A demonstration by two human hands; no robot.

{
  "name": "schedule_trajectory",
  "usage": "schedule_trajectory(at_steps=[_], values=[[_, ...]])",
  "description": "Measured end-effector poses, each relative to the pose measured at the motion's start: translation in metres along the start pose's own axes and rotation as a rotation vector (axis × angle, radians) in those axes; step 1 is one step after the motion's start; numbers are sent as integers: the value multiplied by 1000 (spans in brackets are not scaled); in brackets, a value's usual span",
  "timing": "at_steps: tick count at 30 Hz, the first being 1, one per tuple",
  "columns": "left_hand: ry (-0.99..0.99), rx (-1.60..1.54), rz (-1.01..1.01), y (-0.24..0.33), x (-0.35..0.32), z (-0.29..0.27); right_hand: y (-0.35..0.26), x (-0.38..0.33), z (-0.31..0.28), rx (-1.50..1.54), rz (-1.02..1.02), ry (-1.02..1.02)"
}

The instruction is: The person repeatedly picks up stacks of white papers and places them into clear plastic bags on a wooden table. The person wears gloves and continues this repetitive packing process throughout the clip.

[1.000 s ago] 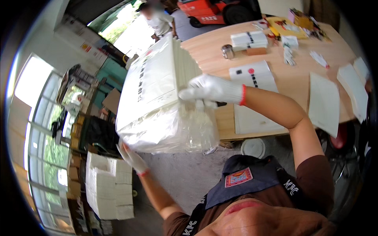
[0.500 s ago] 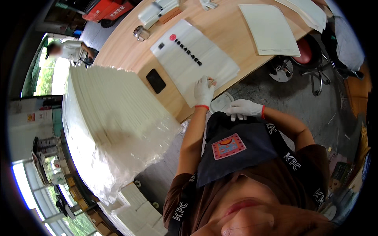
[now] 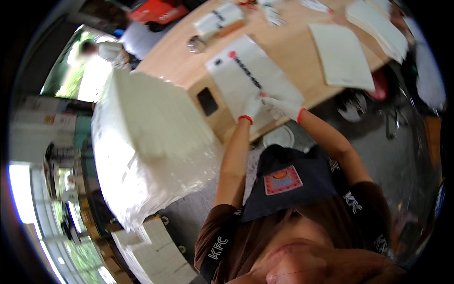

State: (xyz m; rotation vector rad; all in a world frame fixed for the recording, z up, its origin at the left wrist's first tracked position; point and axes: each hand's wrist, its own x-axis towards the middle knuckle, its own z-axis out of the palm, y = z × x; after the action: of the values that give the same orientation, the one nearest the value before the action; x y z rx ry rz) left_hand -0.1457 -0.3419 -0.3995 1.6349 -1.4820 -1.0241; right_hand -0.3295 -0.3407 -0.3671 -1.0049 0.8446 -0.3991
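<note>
Flat on the wooden table [image 3: 293, 52] lies a white plastic bag [image 3: 274, 75] with a red round mark and a line of dark print. Both my hands wear white knit gloves with red cuffs and meet over the bag's near end. My left hand [image 3: 251, 108] has its fingers drawn together, and the fingertips look bare. My right hand [image 3: 283, 108] reaches in from the right, its fingertips at the left ones. Motion blur hides whether anything small is between them. A black phone [image 3: 207, 101] lies left of the bag.
A tall plastic-wrapped stack of white sheets [image 3: 156, 118] stands close on my left. A metal canister [image 3: 196, 44], a white roll [image 3: 219, 20], and a pale stack of sheets [image 3: 343, 59] are on the table. Below its edge is a round white lid [image 3: 279, 136]. Another person [image 3: 111, 52] is far left.
My right hand has moved from in front of my apron up onto the bag, meeting my left hand. The whole view has shifted, with the table now lower and further right.
</note>
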Motion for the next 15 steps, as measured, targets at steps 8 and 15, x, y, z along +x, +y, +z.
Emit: schedule_trajectory(at_steps=[8, 15], values=[[-137, 75, -168, 74, -22, -18, -38, -13, 2, -194, -344, 306], [151, -115, 120, 27, 10, -24, -40, -10, -9, -821, -585, 569]])
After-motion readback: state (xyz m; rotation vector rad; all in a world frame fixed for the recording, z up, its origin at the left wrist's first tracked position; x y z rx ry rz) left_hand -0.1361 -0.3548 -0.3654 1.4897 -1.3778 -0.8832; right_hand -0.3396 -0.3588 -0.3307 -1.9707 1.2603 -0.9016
